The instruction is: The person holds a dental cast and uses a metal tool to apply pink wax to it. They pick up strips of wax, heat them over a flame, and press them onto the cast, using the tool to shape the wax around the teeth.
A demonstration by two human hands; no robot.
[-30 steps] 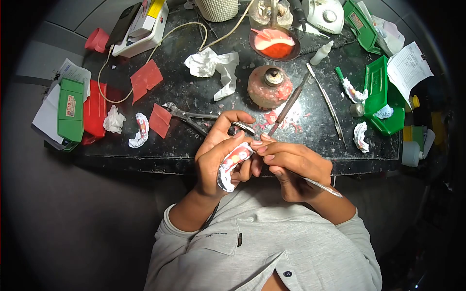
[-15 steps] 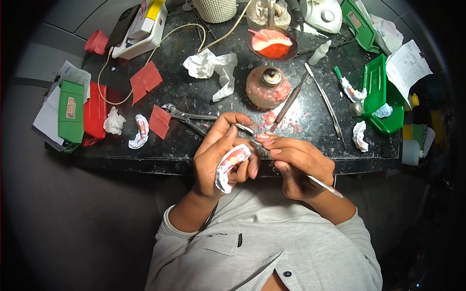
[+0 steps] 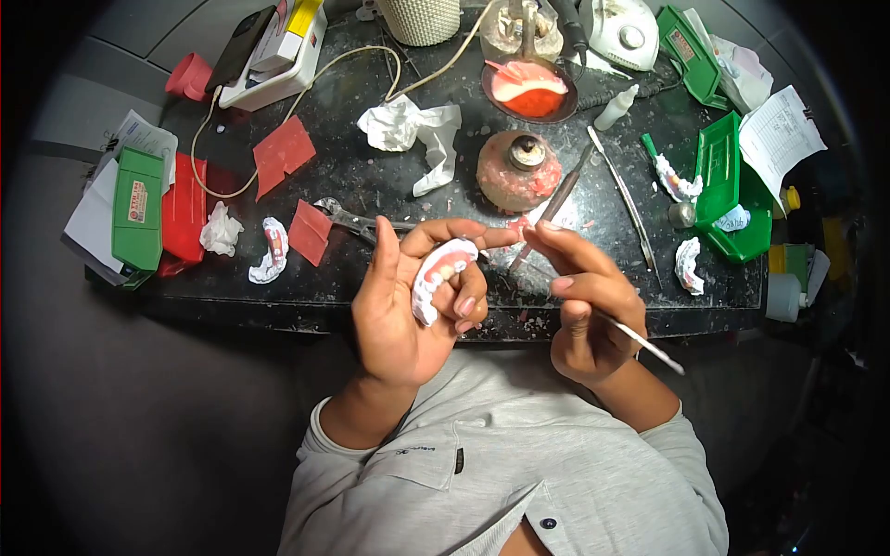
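Observation:
A white dental cast with pink wax and teeth [image 3: 439, 278] rests in my left hand [image 3: 408, 310], whose thumb points up and whose fingers curl behind and beside it. My right hand [image 3: 593, 301] pinches a thin metal tool [image 3: 649, 346], its handle end pointing down to the right. The tool's other end lies near the left hand's outstretched index fingertip. Beyond the hands stand a round wax-spattered burner [image 3: 519, 172] and a brown-handled tool [image 3: 563, 196].
Pliers [image 3: 357, 219], pink wax sheets [image 3: 284, 156], another cast [image 3: 270, 251] and crumpled tissue [image 3: 408, 130] lie left. On the right are a long metal tool [image 3: 623, 196], a cast [image 3: 688, 266] and green boxes [image 3: 718, 176]. A wax dish [image 3: 528, 90] sits behind.
My left thumb has lifted away from the fingers, and the cast has turned and moved up slightly. My right hand has shifted right, apart from the left thumb, still with the tool.

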